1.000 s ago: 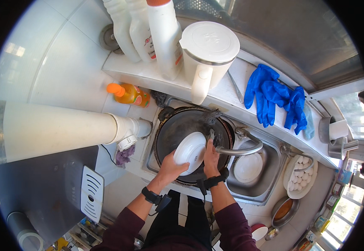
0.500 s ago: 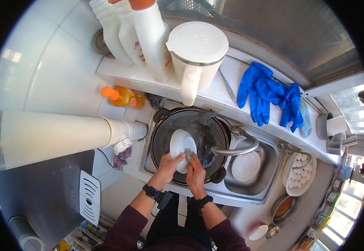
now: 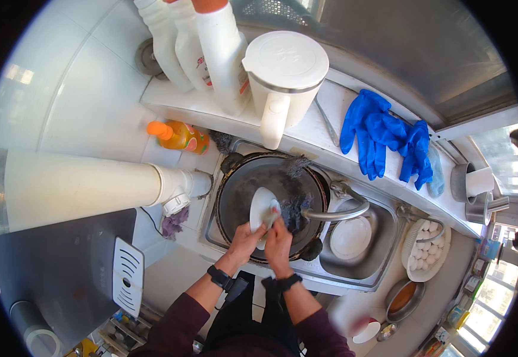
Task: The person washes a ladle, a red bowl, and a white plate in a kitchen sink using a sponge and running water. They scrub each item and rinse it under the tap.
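Observation:
A white plate (image 3: 259,205) is tilted above a large dark wok (image 3: 232,193) that sits over the left sink basin. My left hand (image 3: 244,244) is closed on the plate's near left edge. My right hand (image 3: 279,245) presses a small greyish wad (image 3: 275,207) against the plate's inner face; its exact kind is blurred and partly hidden by fingers. A dark crumpled patch (image 3: 296,209) shows in the wok beside the plate; I cannot tell whether it is cloth or a reflection. The faucet (image 3: 339,213) reaches over the wok's right rim.
Another white plate (image 3: 350,237) lies in the right basin (image 3: 363,271). Blue gloves (image 3: 384,134), a white pitcher (image 3: 285,65) and bottles (image 3: 217,59) stand along the ledge. Eggs fill a white basket (image 3: 425,271) at right, near a metal pot (image 3: 410,303). A thick pipe (image 3: 80,190) crosses the left.
The plate has turned more edge-on and shifted slightly right. My right hand has moved the wad up and to the right across the plate, while my left hand keeps its hold.

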Available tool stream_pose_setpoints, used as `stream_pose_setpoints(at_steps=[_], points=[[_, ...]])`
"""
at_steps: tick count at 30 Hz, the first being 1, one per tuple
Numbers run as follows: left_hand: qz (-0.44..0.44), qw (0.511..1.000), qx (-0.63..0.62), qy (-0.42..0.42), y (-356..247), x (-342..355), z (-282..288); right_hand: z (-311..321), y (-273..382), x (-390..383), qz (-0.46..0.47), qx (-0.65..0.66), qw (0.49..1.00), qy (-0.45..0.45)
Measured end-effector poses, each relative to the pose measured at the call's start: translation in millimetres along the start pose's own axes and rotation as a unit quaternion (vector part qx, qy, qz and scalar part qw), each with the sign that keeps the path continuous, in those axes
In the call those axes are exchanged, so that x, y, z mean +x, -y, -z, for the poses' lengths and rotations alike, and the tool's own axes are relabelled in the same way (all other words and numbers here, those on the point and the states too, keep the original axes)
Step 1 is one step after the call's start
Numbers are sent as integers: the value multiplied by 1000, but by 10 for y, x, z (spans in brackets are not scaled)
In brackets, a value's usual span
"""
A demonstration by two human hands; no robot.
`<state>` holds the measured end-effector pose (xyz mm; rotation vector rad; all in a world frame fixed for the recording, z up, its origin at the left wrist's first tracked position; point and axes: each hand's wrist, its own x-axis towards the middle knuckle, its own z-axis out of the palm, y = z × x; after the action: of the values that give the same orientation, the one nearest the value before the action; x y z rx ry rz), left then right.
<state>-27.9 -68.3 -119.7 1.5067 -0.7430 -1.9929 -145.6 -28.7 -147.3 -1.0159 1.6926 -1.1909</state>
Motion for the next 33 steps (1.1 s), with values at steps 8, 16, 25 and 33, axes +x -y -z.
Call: stream_pose_setpoints(at_steps=[8,16,25,33], points=[[-37,990,137,18,-37,-117,80,398,-359,761,-24,-249,968,-19],[-260,888,370,86,198,62,-129,433,-81,430,-294,-3,947,130],[-262,880,391,-54,43,-295,249,319,-652,451,-347,124,927,-63],[-183,923,320,-113,-69,-757,577,262,-343,455,-400,209,892,21]])
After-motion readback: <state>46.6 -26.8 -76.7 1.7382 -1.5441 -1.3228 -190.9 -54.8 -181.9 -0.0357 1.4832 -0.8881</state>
